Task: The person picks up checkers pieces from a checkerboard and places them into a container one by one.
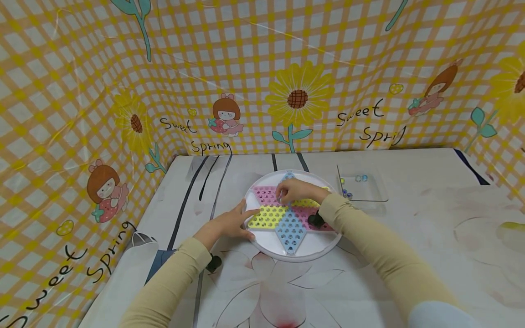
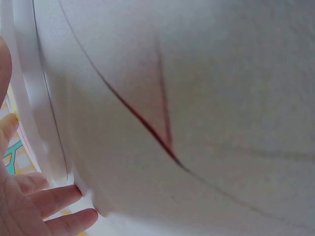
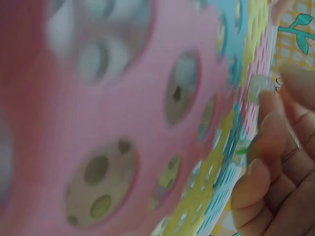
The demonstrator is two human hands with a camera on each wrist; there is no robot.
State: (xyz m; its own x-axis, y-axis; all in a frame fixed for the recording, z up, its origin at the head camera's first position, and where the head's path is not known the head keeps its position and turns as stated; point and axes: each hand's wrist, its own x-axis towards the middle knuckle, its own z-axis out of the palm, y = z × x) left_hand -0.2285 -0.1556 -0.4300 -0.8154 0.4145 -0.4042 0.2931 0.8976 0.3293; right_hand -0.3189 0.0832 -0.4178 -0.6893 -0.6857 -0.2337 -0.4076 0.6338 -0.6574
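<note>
A round white Chinese checkers board (image 1: 262, 243) lies on the table, with a star of pink, yellow and blue perforated sections. My left hand (image 1: 229, 222) rests at the board's left rim, its fingers spread and relaxed; in the left wrist view the fingers (image 2: 56, 200) show beside the rim. Over the far part of the star, where pink meets blue, is my right hand (image 1: 296, 191). Between its thumb and fingertips it pinches a clear marble (image 3: 258, 87). Beneath those fingers a marble with a green streak (image 3: 241, 150) sits in the board.
A clear plastic tray (image 1: 373, 193) stands right of the board, with several marbles (image 1: 362, 178) in it. Behind the table hangs a yellow checked cloth (image 1: 254, 54), and it also covers the left side. At the table's left edge lies a white and blue item (image 1: 141, 243).
</note>
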